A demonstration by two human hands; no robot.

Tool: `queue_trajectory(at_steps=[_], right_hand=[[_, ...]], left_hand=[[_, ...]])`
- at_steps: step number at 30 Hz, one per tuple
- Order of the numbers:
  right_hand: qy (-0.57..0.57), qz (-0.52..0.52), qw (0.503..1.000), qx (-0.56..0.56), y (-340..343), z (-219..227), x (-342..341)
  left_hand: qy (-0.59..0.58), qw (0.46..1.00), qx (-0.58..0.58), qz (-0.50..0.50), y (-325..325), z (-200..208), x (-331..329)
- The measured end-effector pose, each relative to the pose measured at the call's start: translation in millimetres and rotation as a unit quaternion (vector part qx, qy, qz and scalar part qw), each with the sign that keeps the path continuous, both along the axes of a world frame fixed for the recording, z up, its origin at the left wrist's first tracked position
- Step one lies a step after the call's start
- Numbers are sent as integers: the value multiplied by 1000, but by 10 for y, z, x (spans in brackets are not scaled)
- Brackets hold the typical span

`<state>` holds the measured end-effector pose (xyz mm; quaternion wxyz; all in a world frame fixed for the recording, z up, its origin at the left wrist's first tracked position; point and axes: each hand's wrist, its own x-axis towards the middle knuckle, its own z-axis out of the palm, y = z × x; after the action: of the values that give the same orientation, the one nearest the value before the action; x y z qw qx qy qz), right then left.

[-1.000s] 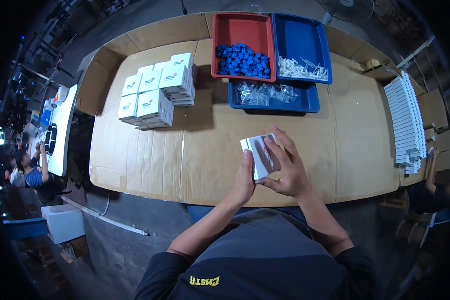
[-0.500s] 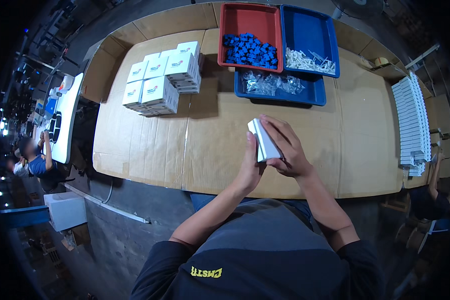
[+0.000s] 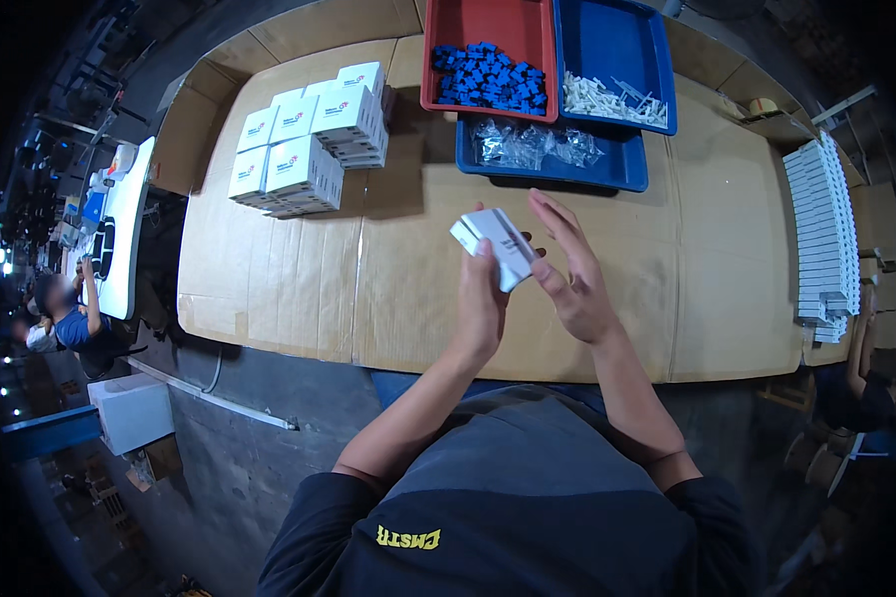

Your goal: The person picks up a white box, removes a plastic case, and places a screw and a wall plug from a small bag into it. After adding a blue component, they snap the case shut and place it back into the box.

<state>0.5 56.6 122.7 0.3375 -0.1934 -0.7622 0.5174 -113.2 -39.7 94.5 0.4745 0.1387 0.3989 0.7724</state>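
A small white box (image 3: pixel 500 247) with dark print is tilted above the middle of the cardboard-covered table (image 3: pixel 418 308). My left hand (image 3: pixel 483 298) grips it, thumb on the near side and fingertips showing beyond the far edge. Just to its right, my right hand (image 3: pixel 575 274) has its fingers stretched and apart, the thumb close to the box's right end; whether it touches cannot be made out. Stacked white boxes (image 3: pixel 304 164) of similar look stand at the left of the table.
Behind my hands, a red tray (image 3: pixel 488 111) holds blue plastic pieces (image 3: pixel 493 80). A blue tray (image 3: pixel 617 30) contains white plastic parts (image 3: pixel 612 102); a lower blue tray (image 3: pixel 558 179) has clear bags (image 3: pixel 533 142). White stacked pieces (image 3: pixel 824 234) line the right edge. A person (image 3: pixel 80 318) sits at far left.
The box has turned in my left hand, so its printed side now shows. My right hand has let go of it and spread its fingers. The whole view has shifted slightly.
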Motion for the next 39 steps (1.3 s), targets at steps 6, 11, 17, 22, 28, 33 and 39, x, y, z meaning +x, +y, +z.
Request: queue_trajectory(at_steps=[6,11,17,22,28,33,39], right_hand=[[-66,30,992,106,64,-21,64],[-74,14,986,150,48,-191,7],[-74,-32,952,294,-28,-306,-72],[-56,-25,941,334,-17,-304,-90],[-50,-18,943,329,-64,-328,-102],[-47,-21,944,325,-91,-335,-103],[-32,5,963,267,-105,-319,-90]], left_hand=[[-72,988,-75,-114,44,95,-110],[-116,983,-106,-96,51,139,-27],[-90,989,-101,-63,26,-81,4],[-99,987,-127,-16,29,1,60],[-90,990,-106,-35,-44,-27,47],[-77,991,-102,-33,-65,-103,44],[-55,994,-97,-1,-47,-100,69]])
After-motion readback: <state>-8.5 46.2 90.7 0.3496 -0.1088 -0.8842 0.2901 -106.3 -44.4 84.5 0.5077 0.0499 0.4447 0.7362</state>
